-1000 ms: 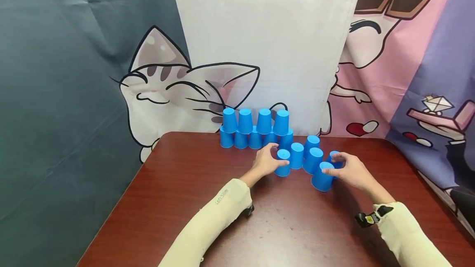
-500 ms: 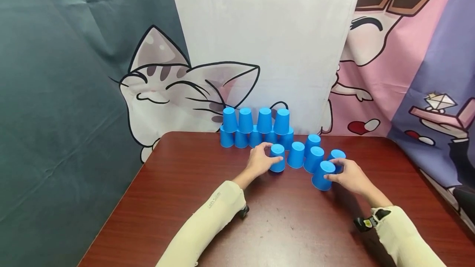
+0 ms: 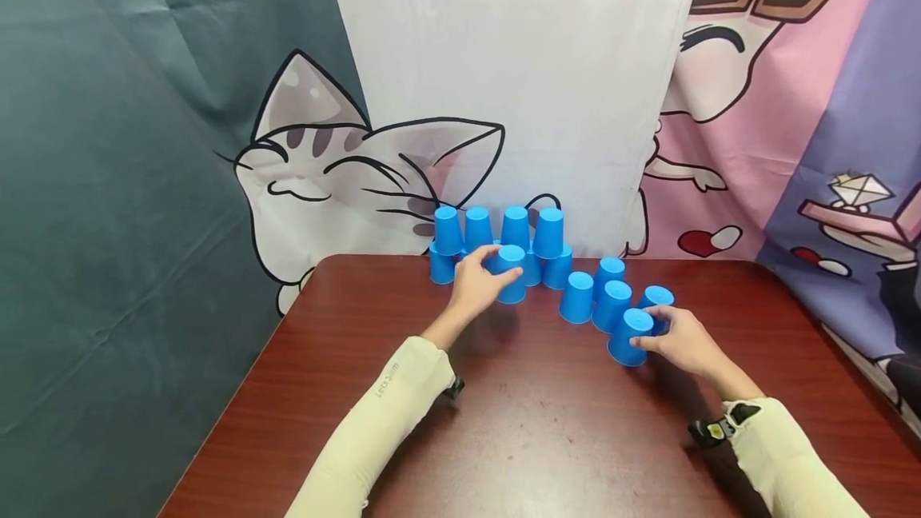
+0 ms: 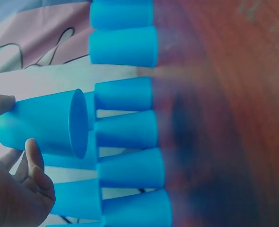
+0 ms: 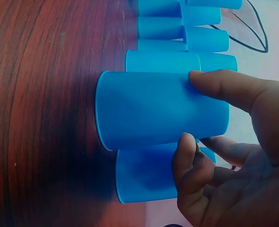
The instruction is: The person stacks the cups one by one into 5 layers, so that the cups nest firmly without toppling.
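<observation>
My left hand (image 3: 475, 288) grips an upside-down blue plastic cup (image 3: 512, 276) between thumb and fingers. In the left wrist view that cup (image 4: 45, 124) hangs above the table, in front of the two-tier row. My right hand (image 3: 683, 337) has thumb and fingers around another upside-down blue cup (image 3: 630, 337), which stands at the front of the loose group on the right. The right wrist view shows the thumb on one side of this cup (image 5: 153, 109) and the fingers on the other. Behind the left hand, cups of an upper tier (image 3: 550, 233) sit over a lower row (image 3: 557, 268).
Loose upside-down cups stand between the row and my right hand: one front-left (image 3: 577, 297), one beside it (image 3: 612, 306), one behind (image 3: 610, 275) and one farther right (image 3: 656, 302). The brown table (image 3: 518, 422) ends at a printed cloth backdrop (image 3: 532, 86).
My left hand has lifted its cup off the table and carried it left and back toward the two-tier row. The right hand has closed in around its cup, which stays in place.
</observation>
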Available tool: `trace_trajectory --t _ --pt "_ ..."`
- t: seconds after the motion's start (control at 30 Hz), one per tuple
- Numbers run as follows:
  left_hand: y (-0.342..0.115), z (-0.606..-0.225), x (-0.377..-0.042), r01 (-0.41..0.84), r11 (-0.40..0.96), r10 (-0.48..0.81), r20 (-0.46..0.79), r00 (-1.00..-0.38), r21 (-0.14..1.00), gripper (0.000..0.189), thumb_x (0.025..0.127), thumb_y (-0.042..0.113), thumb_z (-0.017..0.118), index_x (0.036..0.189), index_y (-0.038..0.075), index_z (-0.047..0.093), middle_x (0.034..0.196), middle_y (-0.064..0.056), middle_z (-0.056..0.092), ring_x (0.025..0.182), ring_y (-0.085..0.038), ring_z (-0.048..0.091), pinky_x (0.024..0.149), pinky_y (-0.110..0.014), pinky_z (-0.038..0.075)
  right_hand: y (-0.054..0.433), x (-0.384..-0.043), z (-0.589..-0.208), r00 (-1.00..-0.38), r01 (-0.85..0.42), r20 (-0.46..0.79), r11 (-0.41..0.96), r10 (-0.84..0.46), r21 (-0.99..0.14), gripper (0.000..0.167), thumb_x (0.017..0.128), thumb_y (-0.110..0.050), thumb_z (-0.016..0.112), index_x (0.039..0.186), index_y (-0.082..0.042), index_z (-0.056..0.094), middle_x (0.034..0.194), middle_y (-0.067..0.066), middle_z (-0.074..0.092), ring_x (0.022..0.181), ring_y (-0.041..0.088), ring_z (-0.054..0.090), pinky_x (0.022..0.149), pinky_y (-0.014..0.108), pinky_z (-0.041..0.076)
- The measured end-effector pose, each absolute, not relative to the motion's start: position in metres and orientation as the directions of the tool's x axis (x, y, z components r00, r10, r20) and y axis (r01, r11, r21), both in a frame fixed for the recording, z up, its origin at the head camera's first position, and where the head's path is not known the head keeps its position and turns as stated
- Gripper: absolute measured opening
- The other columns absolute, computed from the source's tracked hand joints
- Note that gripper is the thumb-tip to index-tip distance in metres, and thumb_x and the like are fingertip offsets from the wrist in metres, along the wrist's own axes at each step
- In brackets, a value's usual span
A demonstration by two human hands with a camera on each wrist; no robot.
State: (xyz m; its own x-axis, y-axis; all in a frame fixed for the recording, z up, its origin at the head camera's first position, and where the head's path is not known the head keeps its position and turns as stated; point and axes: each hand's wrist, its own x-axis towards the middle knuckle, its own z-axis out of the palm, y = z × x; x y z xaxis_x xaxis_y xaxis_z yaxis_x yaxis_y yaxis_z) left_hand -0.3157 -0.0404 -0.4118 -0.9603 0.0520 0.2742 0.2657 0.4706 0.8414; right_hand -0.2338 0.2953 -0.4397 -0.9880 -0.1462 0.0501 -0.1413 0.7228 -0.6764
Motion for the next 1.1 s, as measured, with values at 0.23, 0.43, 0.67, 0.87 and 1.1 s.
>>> trace_trajectory --t 0.23,0.43,0.67,0.87,1.1 --pt "-0.054 -0.385 -0.325 0.306 0.461 -0.013 0.351 -0.936 0.833 0.060 0.084 0.041 0.079 0.134 0.014 0.060 0.130 -0.008 0.064 0.089 -0.024 0.061 0.076 -0.039 0.053 0.296 -0.235 -0.444 -0.989 -0.139 0.056 0.711 -0.139 -0.689 0.068 0.086 -0.026 0.078 0.130 0.016 0.049 0.125 0.039 0.056 0.110 0.058 0.056 0.085 0.066 0.049" --pt "-0.067 -0.365 -0.341 0.307 0.466 -0.076 0.383 -0.921 0.830 0.059 0.085 0.041 0.077 0.133 0.010 0.060 0.129 -0.009 0.063 0.094 -0.028 0.058 0.082 -0.042 0.049 0.297 -0.236 -0.445 -0.990 -0.133 0.053 0.714 -0.134 -0.688 0.069 0.086 -0.027 0.078 0.131 0.016 0.048 0.126 0.039 0.055 0.110 0.058 0.056 0.084 0.066 0.049" --pt "-0.082 -0.347 -0.364 0.329 0.447 -0.105 0.414 -0.904 0.832 0.055 0.088 0.040 0.075 0.131 0.009 0.061 0.127 -0.011 0.064 0.121 -0.031 0.055 0.098 -0.051 0.042 0.298 -0.233 -0.445 -0.990 -0.130 0.055 0.727 -0.126 -0.675 0.070 0.086 -0.028 0.079 0.131 0.016 0.048 0.125 0.039 0.055 0.110 0.059 0.055 0.083 0.067 0.049" --pt "-0.088 -0.339 -0.380 0.326 0.480 -0.089 0.415 -0.905 0.815 0.054 0.089 0.039 0.073 0.132 0.010 0.060 0.129 -0.009 0.063 0.124 -0.029 0.053 0.099 -0.050 0.042 0.299 -0.232 -0.448 -0.990 -0.132 0.063 0.714 -0.123 -0.688 0.069 0.086 -0.029 0.079 0.131 0.016 0.049 0.124 0.038 0.057 0.108 0.057 0.057 0.084 0.066 0.049" --pt "-0.096 -0.336 -0.395 0.267 0.491 -0.142 0.379 -0.915 0.829 0.056 0.091 0.041 0.071 0.135 0.011 0.057 0.133 -0.010 0.060 0.125 -0.029 0.047 0.102 -0.051 0.039 0.298 -0.233 -0.448 -0.988 -0.154 0.092 0.703 -0.126 -0.695 0.066 0.086 -0.028 0.079 0.129 0.014 0.052 0.122 0.036 0.059 0.107 0.054 0.060 0.084 0.064 0.051"
